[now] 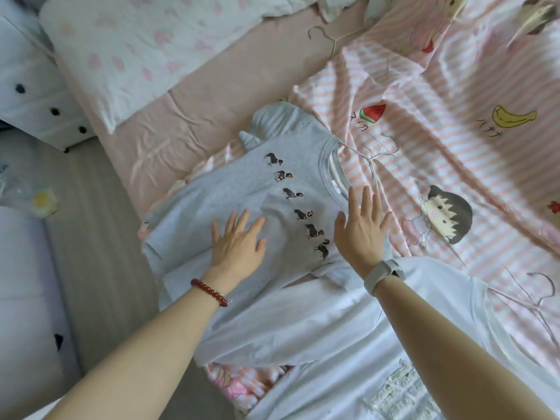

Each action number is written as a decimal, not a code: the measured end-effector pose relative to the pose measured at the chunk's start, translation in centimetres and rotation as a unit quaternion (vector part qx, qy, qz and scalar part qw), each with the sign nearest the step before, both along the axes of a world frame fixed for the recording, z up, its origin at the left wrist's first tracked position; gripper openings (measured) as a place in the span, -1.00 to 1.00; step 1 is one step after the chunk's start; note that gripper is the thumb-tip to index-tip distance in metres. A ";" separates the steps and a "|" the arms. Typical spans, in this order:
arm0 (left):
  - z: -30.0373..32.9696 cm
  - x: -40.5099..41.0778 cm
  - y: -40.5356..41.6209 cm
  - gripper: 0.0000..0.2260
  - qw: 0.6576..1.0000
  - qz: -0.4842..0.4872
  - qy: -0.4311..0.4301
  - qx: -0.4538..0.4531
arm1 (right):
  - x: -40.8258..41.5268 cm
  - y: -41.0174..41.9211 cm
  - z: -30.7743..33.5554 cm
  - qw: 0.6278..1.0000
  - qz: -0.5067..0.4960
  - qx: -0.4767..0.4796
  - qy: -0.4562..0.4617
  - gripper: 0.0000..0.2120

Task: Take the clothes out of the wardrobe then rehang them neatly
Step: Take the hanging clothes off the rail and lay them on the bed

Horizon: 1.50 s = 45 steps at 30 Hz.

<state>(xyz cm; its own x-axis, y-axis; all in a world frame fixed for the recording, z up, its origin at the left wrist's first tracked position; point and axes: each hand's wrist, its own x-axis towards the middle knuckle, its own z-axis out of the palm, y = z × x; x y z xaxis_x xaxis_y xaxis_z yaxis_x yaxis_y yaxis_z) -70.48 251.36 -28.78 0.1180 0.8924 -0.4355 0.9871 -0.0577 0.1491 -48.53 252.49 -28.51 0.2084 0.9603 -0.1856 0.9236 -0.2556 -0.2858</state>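
Observation:
A grey T-shirt with a row of small dark animal prints lies spread flat on the bed. A thin wire hanger sits in its collar, hook pointing right. My left hand lies flat with straight fingers on the shirt's lower chest. Near the collar and shoulder my right hand rests flat, fingers spread. A white garment lies below, overlapping the grey shirt's edge and running under my right forearm. A third hanger pokes out at its right side.
A pink-and-white striped cartoon quilt covers the bed's right side. A loose wire hanger lies at the top. A pillow sits at the upper left. A white dresser and grey floor are left of the bed.

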 end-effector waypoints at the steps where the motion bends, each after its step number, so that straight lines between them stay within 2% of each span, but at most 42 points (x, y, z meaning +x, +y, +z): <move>1: 1.3 -0.8 -0.3 -0.57 0.999 0.017 0.002 0.035 | -1.2 -0.2 1.1 0.999 0.030 0.014 -0.006 -0.49; 4: 5.7 -4.8 -2.1 -0.56 0.993 0.036 0.030 0.104 | -5.7 -1.0 5.2 0.993 0.104 0.049 -0.019 -0.49; 8: 12.6 -11.8 -6.5 -0.54 0.982 0.088 0.058 0.154 | -13.1 -2.9 11.3 0.977 0.194 0.085 0.018 -0.51; 12: 21.5 -18.7 -11.9 -0.58 0.955 0.137 0.099 0.245 | -21.9 -5.6 18.4 0.944 0.291 0.147 0.052 -0.56; 18: 33.9 -28.2 -24.3 -0.66 0.895 0.181 0.103 0.394 | -35.4 -14.2 29.3 0.854 0.437 0.256 0.121 -0.65; 22: 36.5 -30.5 -36.3 -0.71 0.868 0.051 0.045 0.492 | -40.9 -24.9 32.9 0.779 0.491 0.318 0.227 -0.69; 24: 36.8 -31.2 -41.9 -0.71 0.856 0.027 0.043 0.515 | -43.2 -29.6 33.5 0.738 0.519 0.337 0.270 -0.72; 26: 37.2 -33.4 -46.4 -0.70 0.849 0.077 0.073 0.517 | -45.7 -33.1 33.9 0.709 0.532 0.338 0.318 -0.73; 28: 37.6 -36.4 -50.6 -0.70 0.837 0.169 0.116 0.508 | -48.2 -36.0 34.2 0.686 0.554 0.327 0.341 -0.71; 34: 38.5 -43.8 -61.3 -0.68 0.808 0.302 0.227 0.451 | -57.4 -43.1 35.6 0.626 0.654 0.268 0.329 -0.67; 39: 39.9 -48.7 -68.8 -0.70 0.756 0.415 0.320 0.391 | -66.0 -49.5 37.0 0.564 0.721 0.236 0.324 -0.70; 43: 41.8 -52.3 -73.5 -0.68 0.696 0.492 0.384 0.356 | -72.9 -54.2 38.3 0.521 0.763 0.195 0.331 -0.72; 45: 42.6 -54.1 -74.8 -0.66 0.687 0.515 0.394 0.327 | -76.3 -56.5 39.0 0.507 0.778 0.163 0.334 -0.71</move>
<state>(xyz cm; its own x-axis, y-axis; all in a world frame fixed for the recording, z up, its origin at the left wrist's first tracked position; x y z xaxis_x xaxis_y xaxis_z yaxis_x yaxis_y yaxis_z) -124.58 176.59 13.80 -0.7657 0.3607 0.5326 0.3134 0.9323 -0.1807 -124.82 195.96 10.50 -0.8536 -0.1308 0.5042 -0.3942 0.7950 -0.4611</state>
